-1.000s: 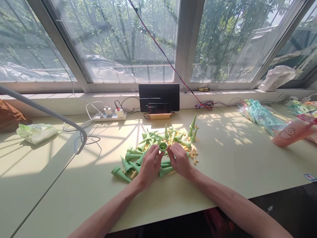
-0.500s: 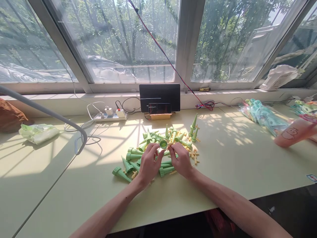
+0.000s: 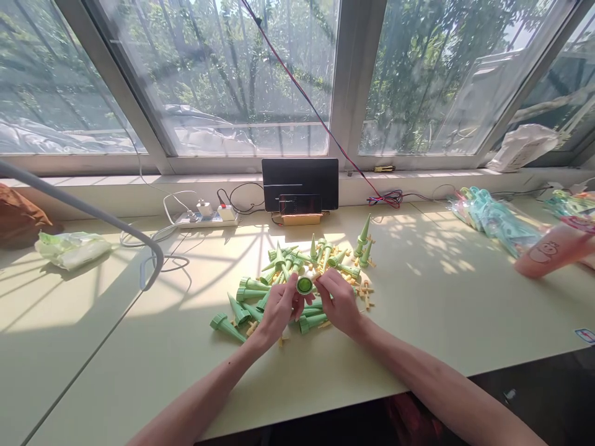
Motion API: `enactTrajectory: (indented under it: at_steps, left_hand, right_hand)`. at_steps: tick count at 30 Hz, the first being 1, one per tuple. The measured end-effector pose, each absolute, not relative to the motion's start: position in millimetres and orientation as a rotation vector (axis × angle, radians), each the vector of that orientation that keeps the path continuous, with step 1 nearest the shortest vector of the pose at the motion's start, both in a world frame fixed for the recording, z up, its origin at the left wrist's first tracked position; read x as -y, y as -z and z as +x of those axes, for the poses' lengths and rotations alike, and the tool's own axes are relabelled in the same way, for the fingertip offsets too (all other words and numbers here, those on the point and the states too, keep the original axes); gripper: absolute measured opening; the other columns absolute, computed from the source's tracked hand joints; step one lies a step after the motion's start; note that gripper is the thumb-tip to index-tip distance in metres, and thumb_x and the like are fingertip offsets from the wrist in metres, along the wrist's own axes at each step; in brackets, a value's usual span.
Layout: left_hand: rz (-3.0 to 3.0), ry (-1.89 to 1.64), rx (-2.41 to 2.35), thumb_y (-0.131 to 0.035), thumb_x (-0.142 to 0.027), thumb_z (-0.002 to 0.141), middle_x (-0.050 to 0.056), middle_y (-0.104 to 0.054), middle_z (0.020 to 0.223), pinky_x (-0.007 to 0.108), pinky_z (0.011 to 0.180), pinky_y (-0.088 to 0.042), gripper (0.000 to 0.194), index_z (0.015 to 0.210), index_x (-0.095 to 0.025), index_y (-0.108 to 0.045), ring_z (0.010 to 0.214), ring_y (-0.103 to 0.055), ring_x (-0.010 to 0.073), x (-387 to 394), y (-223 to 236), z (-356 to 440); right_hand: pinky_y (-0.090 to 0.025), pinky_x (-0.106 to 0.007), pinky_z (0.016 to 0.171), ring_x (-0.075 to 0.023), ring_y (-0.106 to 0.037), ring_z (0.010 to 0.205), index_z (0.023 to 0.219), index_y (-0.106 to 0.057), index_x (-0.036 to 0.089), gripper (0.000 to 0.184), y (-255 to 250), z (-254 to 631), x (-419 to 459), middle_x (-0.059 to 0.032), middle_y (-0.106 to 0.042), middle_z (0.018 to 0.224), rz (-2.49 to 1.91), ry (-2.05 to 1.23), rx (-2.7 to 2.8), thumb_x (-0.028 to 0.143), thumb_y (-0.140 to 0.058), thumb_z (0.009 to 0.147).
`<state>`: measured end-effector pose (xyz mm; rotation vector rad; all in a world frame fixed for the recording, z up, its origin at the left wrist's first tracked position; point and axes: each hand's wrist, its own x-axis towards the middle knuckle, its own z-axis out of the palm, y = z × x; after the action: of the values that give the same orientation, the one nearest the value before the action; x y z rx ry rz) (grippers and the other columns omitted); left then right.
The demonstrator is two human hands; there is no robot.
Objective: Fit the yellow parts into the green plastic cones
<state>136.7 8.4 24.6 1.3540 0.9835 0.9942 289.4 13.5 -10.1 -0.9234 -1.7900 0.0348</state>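
My left hand (image 3: 281,306) is closed around a green plastic watering spike (image 3: 304,285), its round open end tipped toward me. At the right side of that rim, my right hand (image 3: 340,299) pinches a small yellow valve (image 3: 317,277); whether it sits in the spike's wall I cannot tell. Around both hands lies a pile of green cone-shaped spikes (image 3: 251,284), with yellow valves (image 3: 365,293) scattered at the right. Two spikes with valves attached (image 3: 364,235) stand upright behind my right hand.
A tablet (image 3: 300,179) and a phone lean on a small stand at the back. A power strip (image 3: 207,218) with cables is to its left. A grey curved metal tube (image 3: 116,214) crosses the left side. Bagged items (image 3: 493,217) and a pink cup (image 3: 551,248) stay at the right.
The spike in my left hand has shifted slightly down and turned so its open end faces me more. My left fingers have moved lower around it; my right hand stays beside the rim.
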Motion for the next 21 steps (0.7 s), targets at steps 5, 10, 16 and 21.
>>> enactTrajectory:
  at_steps: [5,10,16,21]
  left_hand:
    - [1.355,-0.993,-0.993,-0.042,-0.067,0.089,-0.001,-0.043,0.041,0.021,0.037,-0.023,0.066,0.061,-0.011,-0.064,0.036,-0.036,0.0078,-9.4,-22.8,135.3]
    - [1.405,-0.998,-0.981,-0.042,-0.067,0.089,0.000,-0.045,0.041,0.021,0.037,-0.025,0.066,0.061,-0.011,-0.064,0.037,-0.035,0.0077,-11.3,-19.1,133.6]
    - [1.464,-1.016,-0.998,-0.042,-0.064,0.090,0.000,-0.043,0.040,0.021,0.038,-0.027,0.066,0.048,-0.014,-0.052,0.037,-0.036,0.0077,-12.9,-15.3,132.7]
    - [1.551,-1.041,-1.002,-0.045,-0.059,0.092,-0.002,-0.045,0.043,0.021,0.039,-0.029,0.058,0.054,-0.016,-0.047,0.039,-0.038,0.0076,-14.5,-14.0,131.0]
  right_hand:
    - [-0.034,-0.029,0.059,-0.0154,-0.039,0.065,0.067,-0.038,0.021,0.034,13.1,291.3,-13.2,-0.0009,-0.041,0.066,-0.923,-0.057,1.813,0.013,-0.039,0.099]
    - [-0.033,-0.028,0.058,-0.0149,-0.039,0.064,0.065,-0.039,0.021,0.035,13.0,291.7,-13.2,-0.0007,-0.042,0.066,-0.934,-0.046,1.828,0.014,-0.039,0.099]
    - [-0.034,-0.028,0.058,-0.0148,-0.040,0.064,0.065,-0.041,0.020,0.036,13.3,292.2,-14.3,-0.0009,-0.043,0.066,-0.931,-0.032,1.827,0.014,-0.039,0.100]
    - [-0.033,-0.029,0.057,-0.0154,-0.039,0.063,0.065,-0.040,0.021,0.036,11.9,292.3,-14.4,-0.0011,-0.043,0.065,-0.943,-0.024,1.826,0.017,-0.038,0.101]
